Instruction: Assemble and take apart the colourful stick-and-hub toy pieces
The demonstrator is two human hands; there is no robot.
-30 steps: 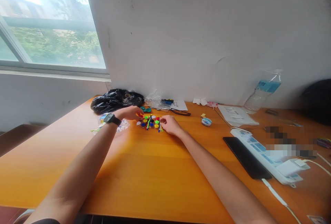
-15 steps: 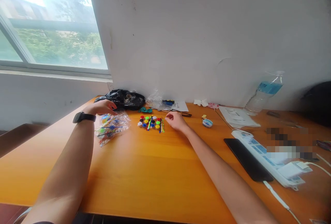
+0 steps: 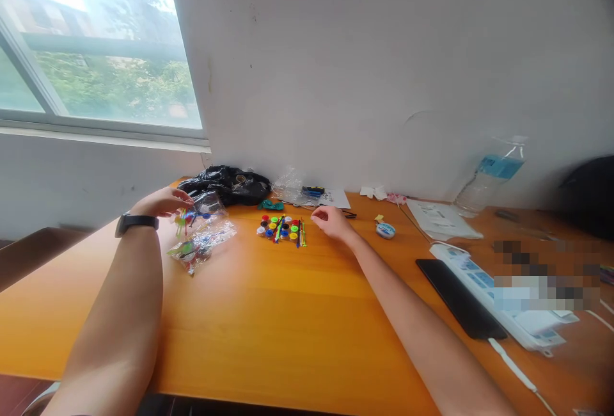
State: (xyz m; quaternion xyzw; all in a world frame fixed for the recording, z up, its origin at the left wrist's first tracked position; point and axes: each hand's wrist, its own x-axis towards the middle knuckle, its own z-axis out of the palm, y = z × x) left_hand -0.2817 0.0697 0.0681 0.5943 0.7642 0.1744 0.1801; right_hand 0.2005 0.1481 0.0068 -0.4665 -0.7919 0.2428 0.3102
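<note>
My left hand (image 3: 162, 201), with a black watch on the wrist, pinches the top of a clear plastic bag (image 3: 201, 237) of small coloured parts and holds it just above the orange table (image 3: 288, 313). A cluster of small coloured round pieces and thin sticks (image 3: 282, 228) lies on the table between my hands. My right hand (image 3: 330, 221) rests on the table just right of that cluster, fingers loosely curled, with nothing visible in them.
A black plastic bag (image 3: 225, 184), crumpled clear wrap (image 3: 288, 184) and papers (image 3: 439, 217) lie along the wall. A water bottle (image 3: 489, 176) stands at the back right. A black phone (image 3: 460, 301) and a white power strip (image 3: 503, 297) lie at the right.
My left hand left the coloured cluster, moved left to the clear bag, took hold of it and lifted it. My right hand drew slightly right, away from the cluster.
</note>
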